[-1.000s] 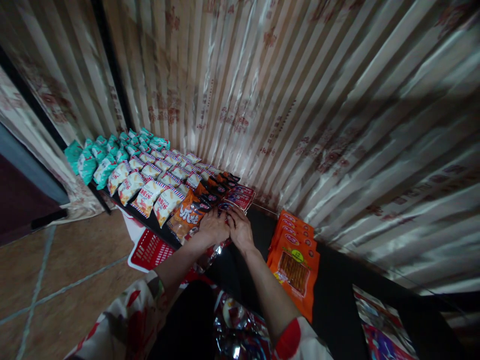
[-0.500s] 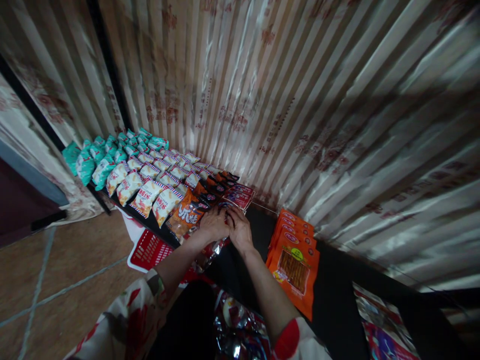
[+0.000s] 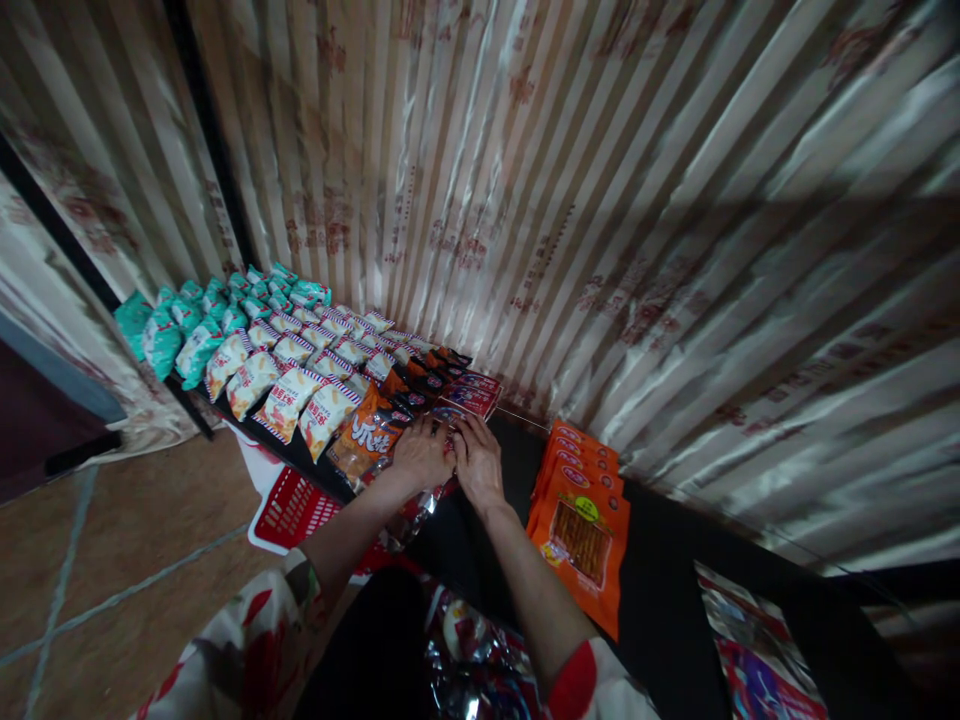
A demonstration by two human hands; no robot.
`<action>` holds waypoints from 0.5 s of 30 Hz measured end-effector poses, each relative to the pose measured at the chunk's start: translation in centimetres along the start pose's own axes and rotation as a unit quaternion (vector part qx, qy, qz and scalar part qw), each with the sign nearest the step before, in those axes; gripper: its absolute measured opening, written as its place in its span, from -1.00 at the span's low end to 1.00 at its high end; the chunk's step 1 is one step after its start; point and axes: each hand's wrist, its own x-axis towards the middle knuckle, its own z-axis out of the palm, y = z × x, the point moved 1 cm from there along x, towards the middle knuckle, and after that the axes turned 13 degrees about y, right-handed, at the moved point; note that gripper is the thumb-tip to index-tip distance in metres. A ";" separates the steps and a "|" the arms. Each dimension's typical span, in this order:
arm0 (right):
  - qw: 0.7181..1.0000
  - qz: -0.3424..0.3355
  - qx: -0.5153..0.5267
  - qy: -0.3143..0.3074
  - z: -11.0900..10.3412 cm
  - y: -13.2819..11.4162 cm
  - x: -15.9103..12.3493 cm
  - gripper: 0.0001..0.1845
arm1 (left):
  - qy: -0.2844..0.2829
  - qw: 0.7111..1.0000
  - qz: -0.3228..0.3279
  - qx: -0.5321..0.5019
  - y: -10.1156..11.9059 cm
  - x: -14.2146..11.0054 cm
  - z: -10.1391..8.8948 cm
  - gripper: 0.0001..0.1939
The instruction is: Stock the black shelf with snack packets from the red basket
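My left hand and my right hand lie side by side, palms down, on a stack of dark red snack packets on a black table. Both hands press on the packets with fingers curled over the near ones; the fingertips are partly hidden. An orange packet with white lettering lies just left of my left hand. A fanned stack of orange packets lies to the right of my right hand.
Rows of white-and-red packets and teal packets run along the table to the left. A red plastic basket sits on the tiled floor below. Striped curtains hang behind. Shiny packets sit near my body.
The view has shifted slightly, so everything sits a little lower and to the left. Both hands stay on the dark red packets with barely any movement.
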 end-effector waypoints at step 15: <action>0.996 0.043 0.026 0.067 -2.2 -0.2 -1.4 -0.55 | 0.059 0.997 0.058 -0.005 0.7 -0.6 -0.4 -0.56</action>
